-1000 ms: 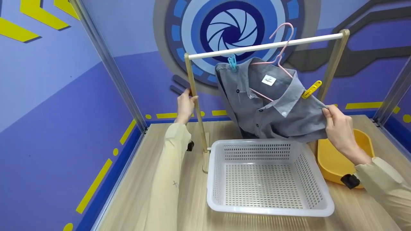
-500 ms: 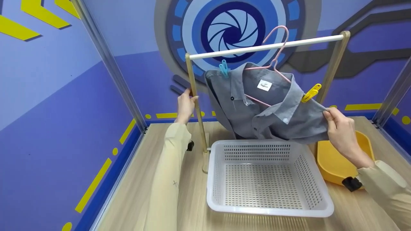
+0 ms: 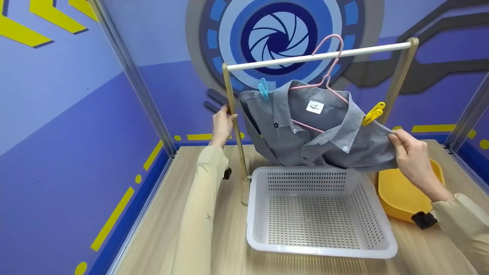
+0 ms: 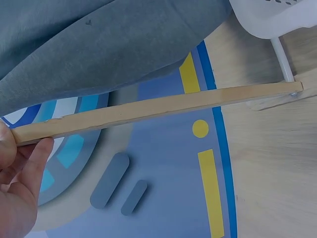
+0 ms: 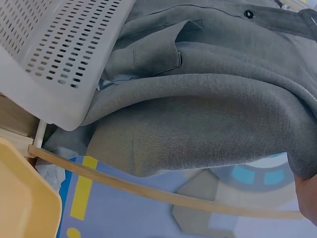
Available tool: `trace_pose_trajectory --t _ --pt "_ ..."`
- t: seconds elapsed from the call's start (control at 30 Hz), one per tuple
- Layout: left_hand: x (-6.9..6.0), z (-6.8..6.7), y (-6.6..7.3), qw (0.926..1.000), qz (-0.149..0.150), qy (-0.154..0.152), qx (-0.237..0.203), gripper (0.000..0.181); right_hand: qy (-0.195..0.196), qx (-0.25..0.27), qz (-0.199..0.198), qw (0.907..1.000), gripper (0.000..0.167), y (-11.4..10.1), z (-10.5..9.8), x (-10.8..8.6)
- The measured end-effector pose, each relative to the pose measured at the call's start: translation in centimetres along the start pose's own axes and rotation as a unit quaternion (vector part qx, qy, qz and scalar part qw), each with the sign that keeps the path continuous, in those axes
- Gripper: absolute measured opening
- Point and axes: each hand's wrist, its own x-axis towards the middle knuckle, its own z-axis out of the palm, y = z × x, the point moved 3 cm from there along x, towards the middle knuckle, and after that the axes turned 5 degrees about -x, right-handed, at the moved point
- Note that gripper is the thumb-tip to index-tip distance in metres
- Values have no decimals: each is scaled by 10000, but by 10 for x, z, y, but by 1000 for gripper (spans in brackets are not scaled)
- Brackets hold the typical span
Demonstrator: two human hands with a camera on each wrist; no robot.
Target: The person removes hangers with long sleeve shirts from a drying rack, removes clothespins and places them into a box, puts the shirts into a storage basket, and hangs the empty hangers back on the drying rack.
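A grey collared shirt (image 3: 294, 133) hangs on a pink hanger (image 3: 333, 61), whose hook is over the white bar (image 3: 282, 61) of a wooden rack. A blue clothespin (image 3: 263, 89) sits at one shoulder and a yellow clothespin (image 3: 373, 114) at the other. With thumb and fingers, my right hand (image 3: 414, 158) pinches the shirt's sleeve side at the right. My left hand (image 3: 222, 125) grips the rack's left wooden post (image 3: 236, 130); in the left wrist view its thumb and fingers lie on both sides of that post (image 4: 148, 109).
A white perforated basket (image 3: 321, 250) stands on the table in front of the rack. Beside it at the right is a yellow bin (image 3: 397, 191), partly behind my right arm. The rack's right post (image 3: 401, 76) rises behind the shirt. A patterned wall closes off the back.
The hanger hook has come down onto the bar, and the shirt has sunk lower and shifted left at its left shoulder. My right hand has moved slightly right; my left hand keeps its place.
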Motion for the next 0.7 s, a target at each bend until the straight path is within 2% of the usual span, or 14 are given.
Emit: trace_pose_trajectory --t 0.47,0.7 --pt "0 -3 -2 10000 56 76 10 18 -288 242 228 9990 13 11 -7 -6" --pt "1 -3 -4 10000 41 88 -19 20 -611 310 283 9972 13 20 -9 -12"
